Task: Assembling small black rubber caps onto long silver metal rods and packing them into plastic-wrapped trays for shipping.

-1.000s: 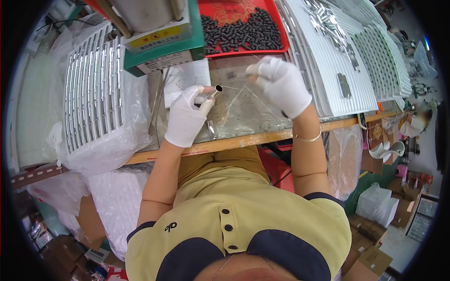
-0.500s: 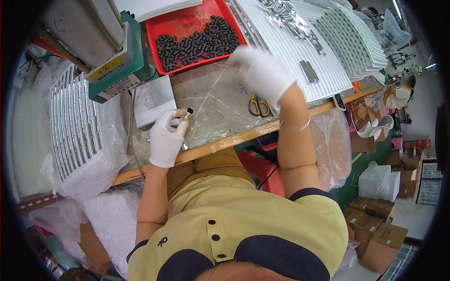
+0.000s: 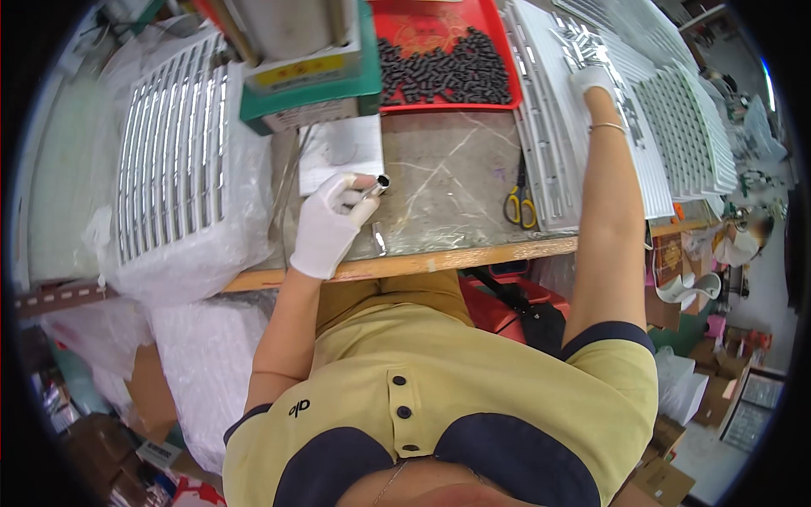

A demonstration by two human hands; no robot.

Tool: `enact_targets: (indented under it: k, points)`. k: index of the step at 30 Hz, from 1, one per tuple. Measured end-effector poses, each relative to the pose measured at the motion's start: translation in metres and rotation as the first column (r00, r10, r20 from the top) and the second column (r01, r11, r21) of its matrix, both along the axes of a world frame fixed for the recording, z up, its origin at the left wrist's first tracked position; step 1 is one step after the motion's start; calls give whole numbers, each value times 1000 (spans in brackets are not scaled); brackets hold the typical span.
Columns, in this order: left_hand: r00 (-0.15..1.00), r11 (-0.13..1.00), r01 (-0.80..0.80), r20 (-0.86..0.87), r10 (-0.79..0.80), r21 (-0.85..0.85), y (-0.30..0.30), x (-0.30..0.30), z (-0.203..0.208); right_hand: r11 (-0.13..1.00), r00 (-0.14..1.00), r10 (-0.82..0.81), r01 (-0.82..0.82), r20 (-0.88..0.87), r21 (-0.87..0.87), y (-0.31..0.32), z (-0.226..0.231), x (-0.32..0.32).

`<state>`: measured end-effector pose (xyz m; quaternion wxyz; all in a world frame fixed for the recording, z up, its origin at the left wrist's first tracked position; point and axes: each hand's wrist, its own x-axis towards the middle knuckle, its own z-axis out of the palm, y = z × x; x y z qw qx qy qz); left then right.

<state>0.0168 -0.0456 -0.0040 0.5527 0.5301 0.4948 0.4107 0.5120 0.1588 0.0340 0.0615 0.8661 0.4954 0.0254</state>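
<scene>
In a white glove, my left hand (image 3: 328,226) grips a short shiny metal tube (image 3: 382,184) above the near side of the worktable (image 3: 456,182). The tube's upward end looks dark inside. My right arm is stretched far forward, and the gloved right hand (image 3: 595,80) is at a pile of small shiny metal pieces (image 3: 583,44) on a white ribbed sheet (image 3: 649,169). White glove blends into white sheet there, so its fingers cannot be made out. Many short black tubular pieces (image 3: 443,72) fill part of a red tray (image 3: 507,38) at the back.
A machine with a green base (image 3: 312,100) stands at back left, a white pad (image 3: 346,152) before it. Farther left, long chrome tubes (image 3: 173,144) lie on plastic wrap. Yellow-handled scissors (image 3: 519,209) rest beside the ribbed sheet. A wooden strip (image 3: 414,264) edges the table.
My right hand has moved forward and right, from near the red tray to the metal pieces. My left hand still holds the tube. The whole view has shifted.
</scene>
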Motion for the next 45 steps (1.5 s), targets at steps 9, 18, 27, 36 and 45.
enact_targets:
  k: [9,18,27,36,45]
  points:
    - [998,999,-31,-54,30,-8,-8,-9,2,486,447,838,-354,-312,799,-134,49,-193]
    - [985,965,23,-169,22,260,-15,-8,6,735,100,663,-277,-742,619,-204,9,-321]
    - [947,902,-30,-277,163,430,4,-7,8,695,327,674,-584,-662,420,-197,19,-325]
    - [709,912,56,-660,250,406,60,-24,17,842,278,536,-108,-797,529,-217,-21,-285]
    - [646,837,82,-668,368,541,57,-29,5,889,255,451,-49,-855,455,-231,-28,-272]
